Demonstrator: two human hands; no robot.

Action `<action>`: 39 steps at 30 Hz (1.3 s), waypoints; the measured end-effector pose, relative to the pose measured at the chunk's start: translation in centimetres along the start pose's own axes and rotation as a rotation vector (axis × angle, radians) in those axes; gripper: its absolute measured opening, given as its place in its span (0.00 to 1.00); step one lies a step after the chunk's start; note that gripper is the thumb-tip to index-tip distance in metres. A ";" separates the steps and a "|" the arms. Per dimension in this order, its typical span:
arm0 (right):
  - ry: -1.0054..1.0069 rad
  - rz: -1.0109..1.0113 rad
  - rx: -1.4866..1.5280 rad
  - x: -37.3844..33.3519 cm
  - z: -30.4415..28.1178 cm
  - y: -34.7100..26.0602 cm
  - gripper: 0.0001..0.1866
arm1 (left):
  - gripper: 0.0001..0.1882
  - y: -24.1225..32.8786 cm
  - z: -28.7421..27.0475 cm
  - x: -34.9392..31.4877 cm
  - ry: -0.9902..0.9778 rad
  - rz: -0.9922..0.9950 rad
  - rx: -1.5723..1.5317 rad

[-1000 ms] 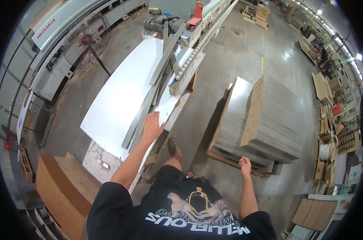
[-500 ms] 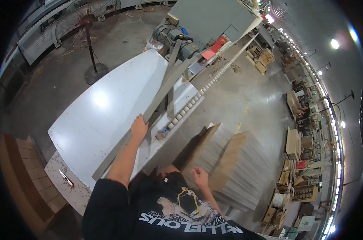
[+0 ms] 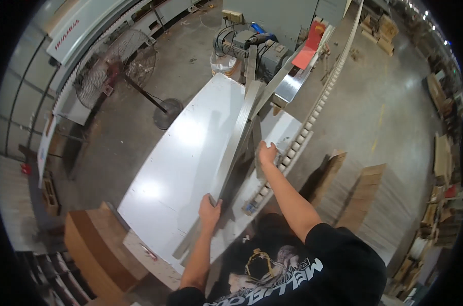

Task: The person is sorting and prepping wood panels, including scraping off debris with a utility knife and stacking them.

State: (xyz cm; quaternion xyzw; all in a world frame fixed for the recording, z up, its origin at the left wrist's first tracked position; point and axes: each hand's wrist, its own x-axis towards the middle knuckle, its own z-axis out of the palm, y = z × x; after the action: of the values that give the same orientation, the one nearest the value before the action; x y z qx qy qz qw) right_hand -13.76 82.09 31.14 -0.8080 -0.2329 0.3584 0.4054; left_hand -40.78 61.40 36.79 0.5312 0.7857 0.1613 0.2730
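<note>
My left hand (image 3: 209, 211) is closed around the edge of a long grey strip (image 3: 235, 145), toward its near end. The strip lies slantwise along the right side of a glossy white board (image 3: 175, 153). To the right and farther out, my right hand (image 3: 266, 154) grips a second, darker strip (image 3: 257, 133) beside the first. Its fingers are partly hidden behind the hand. Beyond both hands, the strips cross other grey strips near a motor (image 3: 272, 58).
A white roller rail (image 3: 313, 115) runs along the right. Past it stand stacks of panels (image 3: 366, 196) on the floor. A pedestal fan (image 3: 162, 107) stands at far left, a brown carton-like block (image 3: 96, 250) at near left. A red piece (image 3: 309, 48) lies beyond the strips.
My right hand has moved from beside the panel stacks up and forward onto the darker strip. My left hand still holds the long strip. The view has turned, shifting the scene.
</note>
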 end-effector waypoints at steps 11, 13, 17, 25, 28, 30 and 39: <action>-0.291 0.025 -0.175 -7.5 3.2 2.2 0.41 | 0.42 12.2 1.5 14.1 -0.085 0.216 0.007; -0.306 0.040 -0.167 -8.2 3.7 1.8 0.41 | 0.46 12.5 3.6 14.1 -0.070 0.266 0.052; -0.318 0.023 -0.123 -8.6 4.1 2.0 0.42 | 0.56 12.3 5.8 14.1 -0.056 0.271 0.060; -0.412 0.009 -0.458 -5.0 3.6 0.3 0.46 | 0.57 10.6 3.4 12.8 -0.172 0.142 0.101; -0.381 0.000 -0.494 -3.8 5.0 -0.8 0.48 | 0.57 8.1 1.6 12.6 -0.187 0.135 0.075; -0.354 -0.036 -0.516 -4.5 6.1 -1.0 0.49 | 0.52 5.0 0.8 13.2 -0.287 0.091 -0.074; -0.193 -0.068 -0.688 -9.8 6.7 1.6 0.41 | 0.45 -4.1 -2.4 7.7 -0.293 -0.016 -0.136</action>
State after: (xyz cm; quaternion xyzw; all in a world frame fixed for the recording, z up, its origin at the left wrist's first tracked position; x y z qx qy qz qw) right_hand -25.03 77.96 30.87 -0.8515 -0.4039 0.3199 0.0975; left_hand -47.46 67.00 34.54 0.5228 0.7290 0.1327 0.4214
